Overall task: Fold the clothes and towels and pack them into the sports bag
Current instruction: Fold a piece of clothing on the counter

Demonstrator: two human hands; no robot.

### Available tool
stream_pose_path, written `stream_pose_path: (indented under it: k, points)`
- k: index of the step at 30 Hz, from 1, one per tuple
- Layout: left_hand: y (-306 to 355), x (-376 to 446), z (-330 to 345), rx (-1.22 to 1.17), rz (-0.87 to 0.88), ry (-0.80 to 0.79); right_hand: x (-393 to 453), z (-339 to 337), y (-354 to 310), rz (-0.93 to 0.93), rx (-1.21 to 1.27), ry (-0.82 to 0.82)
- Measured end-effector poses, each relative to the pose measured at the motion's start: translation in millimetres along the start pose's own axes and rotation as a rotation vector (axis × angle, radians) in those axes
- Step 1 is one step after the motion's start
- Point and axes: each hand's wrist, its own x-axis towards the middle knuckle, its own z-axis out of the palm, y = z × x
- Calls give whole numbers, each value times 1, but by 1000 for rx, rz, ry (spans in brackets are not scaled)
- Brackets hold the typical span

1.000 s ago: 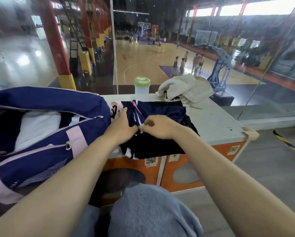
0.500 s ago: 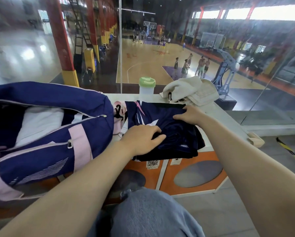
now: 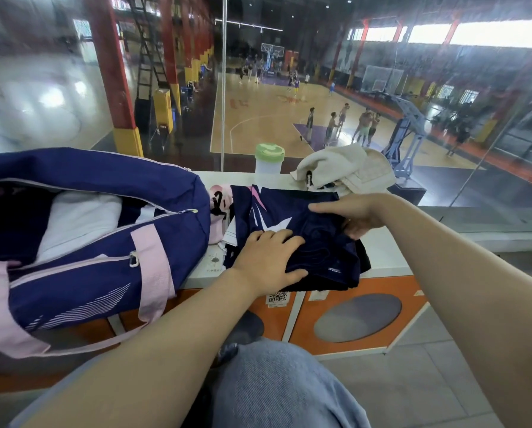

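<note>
Nearest, at 6 o'clock, a knee in light blue denim (image 3: 277, 387), both bare forearms reaching forward past it. Ahead, at the front edge of a white ledge (image 3: 388, 251) topped over orange panels, a dark navy garment (image 3: 317, 242) with pink and white markings, partly folded, its near hem hanging slightly over the ledge edge. Left hand (image 3: 266, 257) laid flat on the garment's near left part, fingers straight and spread toward 2 o'clock, pressing the cloth down, gripping nothing. Right hand (image 3: 351, 216) at the garment's right side, about 3 o'clock of the cloth, fingers extended leftward over a raised fold with the thumb tucked beneath, pinching that fold. At 9 o'clock from the garment, touching its left edge region, a navy sports bag (image 3: 82, 261) with pink straps, unzipped and gaping, something white (image 3: 76, 220) already lying inside. Between bag and garment, a pink item with a black drawstring (image 3: 220, 202), only partly seen. Farther back at 12 o'clock, a translucent bottle with a green lid (image 3: 269, 157) standing upright on the ledge; just beside it toward 1 o'clock, a crumpled cream towel (image 3: 345, 168), unfolded, lying just behind the garment's far edge. Beyond, through glass, an indoor basketball court (image 3: 258, 118) with small figures of players, too distant for detail.
</note>
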Motion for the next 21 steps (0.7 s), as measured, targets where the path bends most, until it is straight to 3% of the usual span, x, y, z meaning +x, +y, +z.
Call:
stream_pose_path:
  k: [2, 5, 9, 16, 21]
  points:
    - [0, 0, 1, -63, 4, 29, 4, 2, 5, 22, 21, -25]
    - [-3, -1, 2, -132, 34, 88, 2, 4, 9, -37, 140, 161]
    - [-5, -1, -1, -216, 28, 101, -4, 5, 5, -47, 281, 118]
    - [6, -1, -36, -873, -288, 107, -4, 8, -29, -85, 718, 125]
    - [11, 7, -47, -1241, -419, 68, 6, 24, -54, -141, 843, 109]
